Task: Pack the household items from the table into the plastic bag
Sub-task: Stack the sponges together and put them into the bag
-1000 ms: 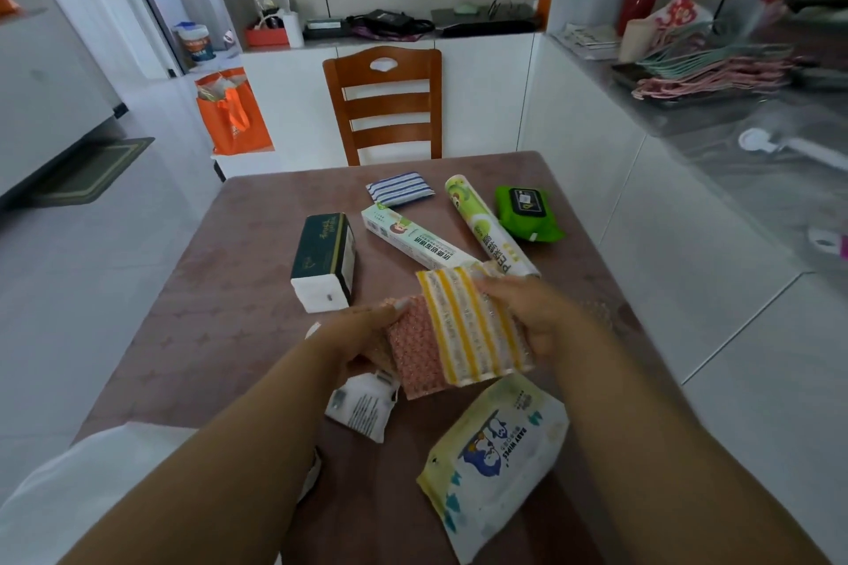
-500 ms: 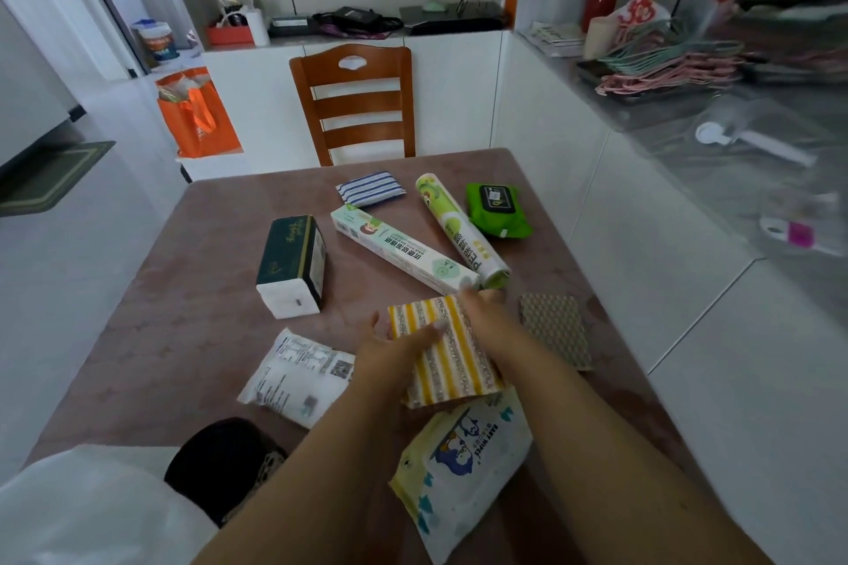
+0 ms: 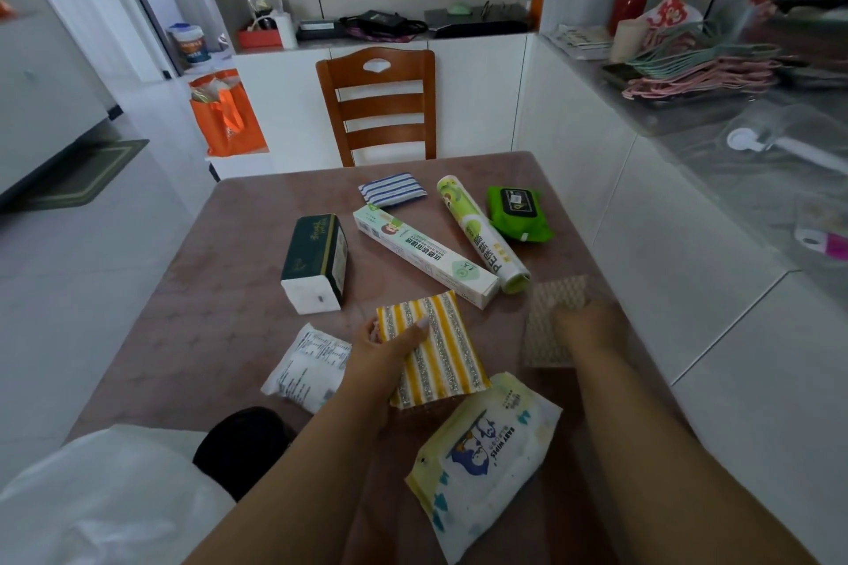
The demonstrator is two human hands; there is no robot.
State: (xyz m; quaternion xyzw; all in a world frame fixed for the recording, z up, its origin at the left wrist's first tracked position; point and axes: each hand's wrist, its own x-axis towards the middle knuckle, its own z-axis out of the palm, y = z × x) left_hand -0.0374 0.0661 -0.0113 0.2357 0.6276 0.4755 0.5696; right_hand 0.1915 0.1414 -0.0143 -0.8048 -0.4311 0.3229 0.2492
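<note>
Two bare hands work over the brown counter [image 3: 192, 326]. The left hand [image 3: 390, 351] grips the yellow-striped scrub pad [image 3: 436, 349], thumb on top and fingers curled under its left edge, with a pinkish pad just showing beneath the fingers. The right hand [image 3: 589, 326] lies palm down on the beige mesh cloth [image 3: 557, 303] near the counter's right edge; it is blurred, and whether its fingers are pinching the cloth or just resting flat cannot be told.

Beside the left wrist lies a small white printed packet [image 3: 305, 369]. Close to the viewer, between the two forearms, sits a pack of baby wipes [image 3: 482, 459], its upper corner touching the striped pad. Farther up the counter stand a dark green tissue pack [image 3: 316, 262], a long white box [image 3: 424, 255] lying diagonally, a roll of cling wrap [image 3: 479, 234] just beside it, a green wipes pack [image 3: 518, 213] to the right of the roll, and a blue-striped cloth [image 3: 392, 189] near the far edge.

At the lower left corner, the white plastic bag [image 3: 105, 495] spreads over the counter's near edge, with a dark opening [image 3: 243, 450] showing beside the left forearm. A wooden chair [image 3: 376, 106] stands at the far side
</note>
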